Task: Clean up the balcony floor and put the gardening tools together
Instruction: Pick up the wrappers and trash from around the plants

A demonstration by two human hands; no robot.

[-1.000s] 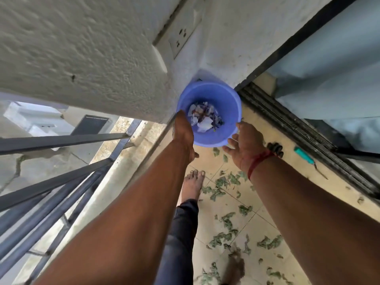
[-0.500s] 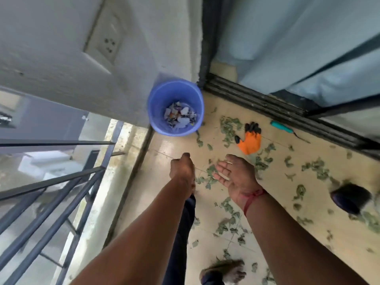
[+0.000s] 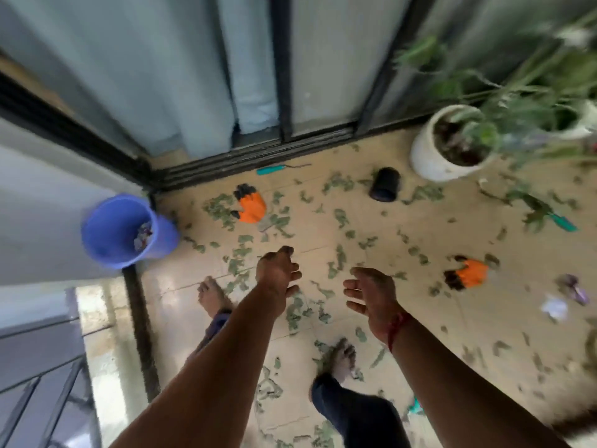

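The person's 2 bare feet stand among the scattered leaves (image 3: 300, 313) on the tiled balcony floor (image 3: 403, 321), the right foot (image 3: 342, 358) planted on a few of them, so a slip on loose litter looks like the nearest hazard, and treading it down would probably make it harder to gather. Just ahead, both arms reach forward and down, with nothing in either hand. The left hand (image 3: 277, 270) hangs with its back up and fingers loosely curled, gripping nothing; the right hand (image 3: 371, 294) is turned palm inward with fingers spread and slightly bent. Both look soiled, so grit could be carried onto whatever is touched next. Further out, 1 orange glove (image 3: 468, 273) lies to the right and another orange glove (image 3: 250, 205) lies near the blue bucket (image 3: 109, 234), which stands in the corner with scraps inside; the 2 gloves are well apart, so 1 could be missed when the tools are collected. Beyond them a black pot (image 3: 384, 189) lies tipped on its side and might roll if nudged. A teal-handled tool (image 3: 271, 170) rests against the sliding door track (image 3: 252, 156), where it could be overlooked, and another teal tool (image 3: 563, 222) sits half under leaves near the white planter (image 3: 426, 156). The view is blurred there, so finer detail cannot be told.
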